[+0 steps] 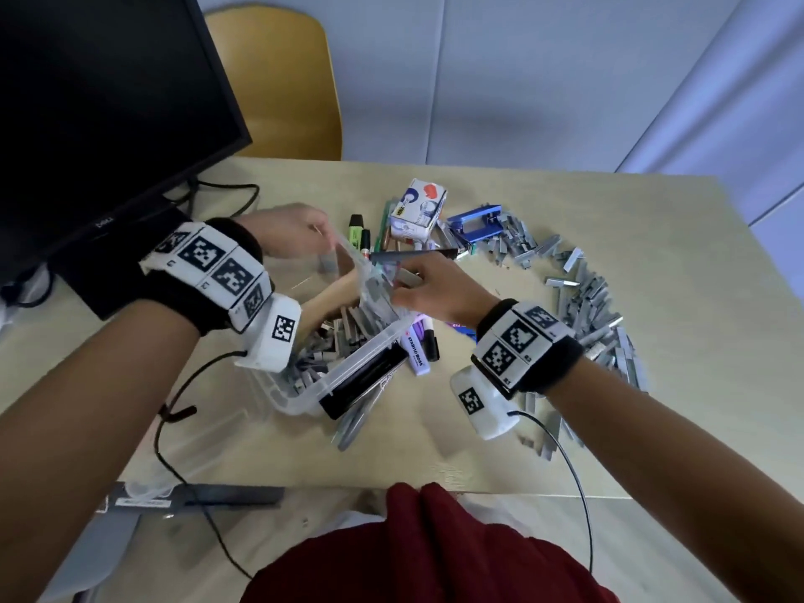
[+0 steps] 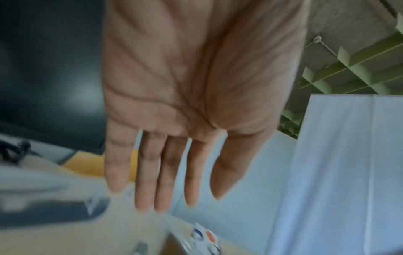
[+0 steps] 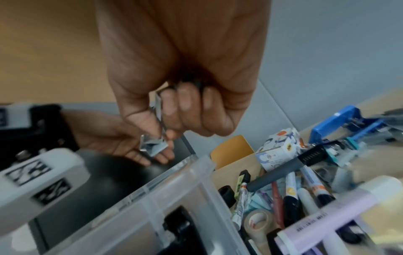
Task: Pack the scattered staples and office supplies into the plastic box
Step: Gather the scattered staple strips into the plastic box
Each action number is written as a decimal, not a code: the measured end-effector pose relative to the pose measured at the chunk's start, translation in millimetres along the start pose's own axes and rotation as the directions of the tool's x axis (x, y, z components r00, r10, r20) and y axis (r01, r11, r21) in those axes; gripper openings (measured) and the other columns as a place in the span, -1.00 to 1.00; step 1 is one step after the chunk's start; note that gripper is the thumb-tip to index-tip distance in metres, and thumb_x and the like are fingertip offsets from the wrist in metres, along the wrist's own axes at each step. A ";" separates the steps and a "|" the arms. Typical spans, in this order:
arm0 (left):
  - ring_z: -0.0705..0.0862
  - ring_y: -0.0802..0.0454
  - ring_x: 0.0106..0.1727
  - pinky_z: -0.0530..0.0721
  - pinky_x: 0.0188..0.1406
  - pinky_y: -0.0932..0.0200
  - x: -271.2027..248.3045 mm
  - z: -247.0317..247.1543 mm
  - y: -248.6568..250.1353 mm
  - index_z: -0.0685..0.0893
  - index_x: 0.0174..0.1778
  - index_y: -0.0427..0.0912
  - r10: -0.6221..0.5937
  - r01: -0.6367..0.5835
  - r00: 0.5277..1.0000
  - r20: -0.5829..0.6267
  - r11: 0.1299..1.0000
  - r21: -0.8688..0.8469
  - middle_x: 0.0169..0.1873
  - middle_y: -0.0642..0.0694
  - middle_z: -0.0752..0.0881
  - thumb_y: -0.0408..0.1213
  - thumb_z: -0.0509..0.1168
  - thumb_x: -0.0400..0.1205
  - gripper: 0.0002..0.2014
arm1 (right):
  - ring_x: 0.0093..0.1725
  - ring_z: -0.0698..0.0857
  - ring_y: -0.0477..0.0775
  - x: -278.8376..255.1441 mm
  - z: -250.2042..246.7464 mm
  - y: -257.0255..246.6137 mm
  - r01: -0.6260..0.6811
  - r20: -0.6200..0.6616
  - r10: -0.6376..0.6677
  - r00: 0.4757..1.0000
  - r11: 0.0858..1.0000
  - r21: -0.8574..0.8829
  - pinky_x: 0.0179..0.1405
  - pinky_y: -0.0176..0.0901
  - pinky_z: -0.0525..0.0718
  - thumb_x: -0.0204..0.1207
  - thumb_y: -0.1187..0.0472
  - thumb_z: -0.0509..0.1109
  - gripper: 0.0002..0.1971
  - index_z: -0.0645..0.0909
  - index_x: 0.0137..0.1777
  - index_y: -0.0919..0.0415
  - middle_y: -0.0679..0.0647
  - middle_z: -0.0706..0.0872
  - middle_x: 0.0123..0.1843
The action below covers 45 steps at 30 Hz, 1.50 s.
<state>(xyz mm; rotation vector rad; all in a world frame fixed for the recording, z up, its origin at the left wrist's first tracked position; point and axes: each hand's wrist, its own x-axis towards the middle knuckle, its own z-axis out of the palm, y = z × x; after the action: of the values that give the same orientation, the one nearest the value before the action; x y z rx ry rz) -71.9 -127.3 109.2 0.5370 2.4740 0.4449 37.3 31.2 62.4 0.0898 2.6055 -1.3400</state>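
Note:
The clear plastic box [image 1: 300, 398] stands tilted at the table's middle, and a heap of grey staple strips [image 1: 348, 328] lies inside it. My right hand [image 1: 404, 282] hovers over the box's far end and pinches a few staple strips [image 3: 158, 119] between thumb and curled fingers. Across the rim [image 3: 174, 174], my left hand [image 1: 313, 230] is held with straight fingers [image 2: 148, 189] and an empty palm. More staples [image 1: 587, 293] lie scattered in a wide arc on the right.
Markers and highlighters [image 1: 415, 346] are piled against the box's right side, beside a roll of tape [image 3: 257, 220]. A small white carton [image 1: 417, 211] and a blue stapler [image 1: 476, 221] sit behind. A black monitor [image 1: 87, 102] stands at the left, an orange chair [image 1: 278, 80] beyond.

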 end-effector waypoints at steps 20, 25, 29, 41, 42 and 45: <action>0.16 -0.13 0.62 0.19 0.50 0.14 42.6 -8.8 -35.8 0.07 0.66 -0.10 -0.224 0.229 0.974 -0.046 0.959 0.170 0.64 -0.10 0.12 -0.08 0.12 0.69 -0.37 | -0.02 0.61 -0.03 30.7 75.4 -15.3 0.220 0.206 -0.170 0.964 0.943 -0.249 0.18 -0.17 0.56 0.45 0.35 0.40 -0.75 0.68 0.13 0.34 0.16 0.71 0.13; 0.40 -0.20 0.46 0.39 0.33 0.10 37.0 -2.9 -20.7 0.36 0.51 -0.26 -0.204 0.213 0.973 -0.108 0.974 0.081 0.48 -0.25 0.40 -0.13 0.15 0.68 -0.51 | -0.24 0.69 -0.09 21.9 65.5 -6.1 0.268 -0.059 -0.272 0.961 0.961 -0.072 -0.10 -0.35 0.66 0.49 0.42 0.34 -0.83 0.70 0.03 0.38 0.20 0.78 -0.03; 0.61 -0.19 0.11 0.45 -0.04 0.12 30.0 3.0 16.6 0.61 0.12 -0.28 -0.071 0.058 0.989 -0.127 0.993 -0.104 0.13 -0.28 0.65 -0.11 0.26 0.55 -0.65 | -0.44 0.57 -0.28 -2.0 27.5 17.7 0.201 -0.380 -0.164 0.910 0.978 0.060 -0.35 -0.49 0.56 0.46 0.46 0.33 -0.84 0.72 -0.07 0.33 0.07 0.69 -0.28; 0.60 0.07 -0.43 0.52 -0.46 0.44 15.9 105.3 158.2 0.64 -0.04 -0.28 0.355 -0.352 0.935 -0.019 0.919 -0.177 -0.25 -0.16 0.70 -0.34 0.17 0.63 -0.85 | -0.23 0.61 0.03 -106.5 -70.0 157.4 -0.273 -0.466 0.173 0.868 0.949 -0.157 -0.04 -0.20 0.57 0.44 0.40 0.34 -0.84 0.71 -0.04 0.29 0.21 0.75 -0.19; 0.59 0.08 -0.44 0.50 -0.47 0.42 16.8 119.3 160.5 0.62 -0.08 -0.25 0.360 -0.354 0.933 0.017 0.923 -0.149 -0.25 -0.16 0.69 -0.35 0.19 0.62 -0.89 | -0.22 0.61 0.00 -112.5 -71.1 165.9 -0.252 -0.407 0.151 0.901 0.946 -0.206 -0.03 -0.23 0.56 0.44 0.39 0.35 -0.84 0.72 -0.03 0.29 0.20 0.77 -0.15; 0.71 -0.10 -0.33 0.58 -0.35 0.29 22.5 158.2 162.5 0.65 -0.14 -0.24 0.306 -0.299 0.949 0.078 0.950 -0.089 -0.24 -0.18 0.69 -0.38 0.21 0.60 -0.90 | -0.17 0.59 -0.08 -122.7 -69.8 186.3 -0.172 -0.158 0.121 0.980 0.916 -0.362 0.01 -0.25 0.58 0.49 0.34 0.33 -0.84 0.71 0.01 0.22 0.12 0.77 -0.02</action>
<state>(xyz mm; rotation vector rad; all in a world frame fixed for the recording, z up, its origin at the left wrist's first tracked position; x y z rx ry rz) 48.8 54.2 42.8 0.8909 2.2834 0.6184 173.9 201.8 -20.5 0.3167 2.8484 -0.7926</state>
